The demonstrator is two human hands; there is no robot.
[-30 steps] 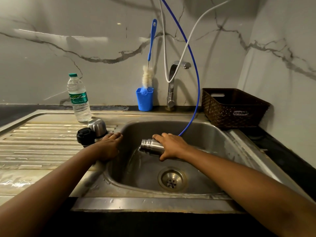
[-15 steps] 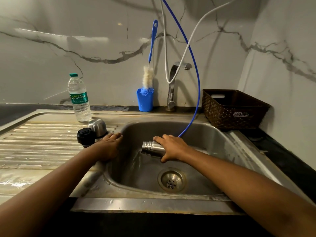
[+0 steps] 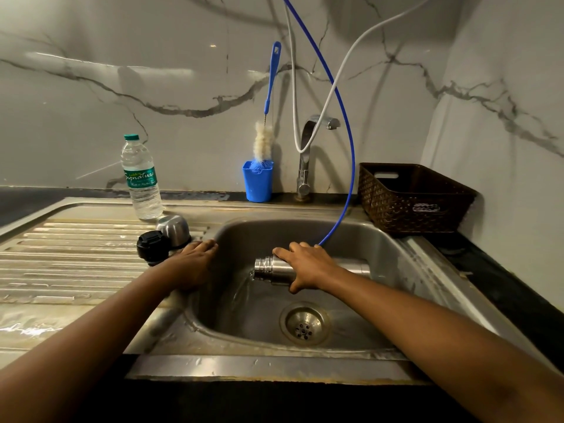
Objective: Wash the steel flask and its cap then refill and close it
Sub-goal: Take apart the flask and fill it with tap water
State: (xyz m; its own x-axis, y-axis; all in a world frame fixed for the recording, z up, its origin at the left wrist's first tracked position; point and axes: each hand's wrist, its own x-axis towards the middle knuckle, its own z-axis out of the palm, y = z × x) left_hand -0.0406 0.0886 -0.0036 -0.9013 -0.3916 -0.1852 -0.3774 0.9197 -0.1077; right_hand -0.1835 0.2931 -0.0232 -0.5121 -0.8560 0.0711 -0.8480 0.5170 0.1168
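Observation:
My right hand (image 3: 306, 267) grips the steel flask (image 3: 271, 268), held on its side over the sink basin (image 3: 244, 319) with its open mouth to the left. Water runs out of the mouth toward the drain (image 3: 305, 326). My left hand (image 3: 190, 265) rests on the sink's left rim, fingers laid flat. Just beyond it on the drainboard stand the black inner stopper (image 3: 152, 247) and the steel cup cap (image 3: 174, 230), upside down. A clear water bottle (image 3: 142, 178) with a green lid stands behind them.
A blue cup (image 3: 258, 184) with a bottle brush (image 3: 264, 141) stands by the wall, left of the tap (image 3: 308, 157). A blue hose (image 3: 341, 166) hangs into the basin behind my right hand. A brown woven basket (image 3: 409, 198) sits at the right.
The flask has shifted slightly lower and right in my right hand, still pouring. The left hand has stayed on the rim.

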